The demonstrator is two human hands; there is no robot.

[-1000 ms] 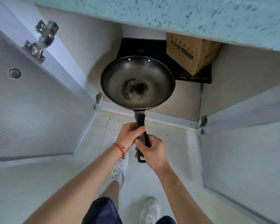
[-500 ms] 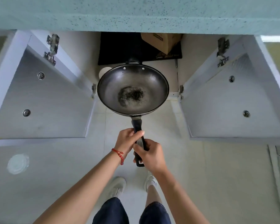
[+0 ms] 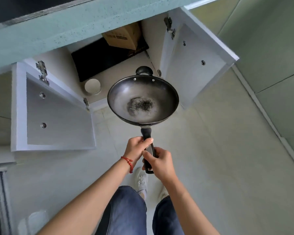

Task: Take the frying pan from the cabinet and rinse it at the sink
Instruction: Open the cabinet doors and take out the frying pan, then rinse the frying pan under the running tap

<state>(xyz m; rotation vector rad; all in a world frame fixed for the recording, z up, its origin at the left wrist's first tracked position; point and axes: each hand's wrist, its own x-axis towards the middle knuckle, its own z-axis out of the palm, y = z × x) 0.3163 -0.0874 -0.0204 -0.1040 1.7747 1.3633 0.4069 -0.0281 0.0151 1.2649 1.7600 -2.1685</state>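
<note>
Beyond both hands, the cabinet (image 3: pixel 109 68) is standing open, a cardboard box (image 3: pixel 124 37) inside. The frying pan (image 3: pixel 143 99) is hovering over the floor, dark specks, possibly residue, inside. The left hand (image 3: pixel 136 148) and right hand (image 3: pixel 160 162) are both gripping its handle.

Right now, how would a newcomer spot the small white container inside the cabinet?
Look into the open cabinet under the speckled green countertop. On its floor near the front left corner stands the white container, beside the black mat. It is the only round, pale thing there; the cardboard box behind is brown and square.
</note>
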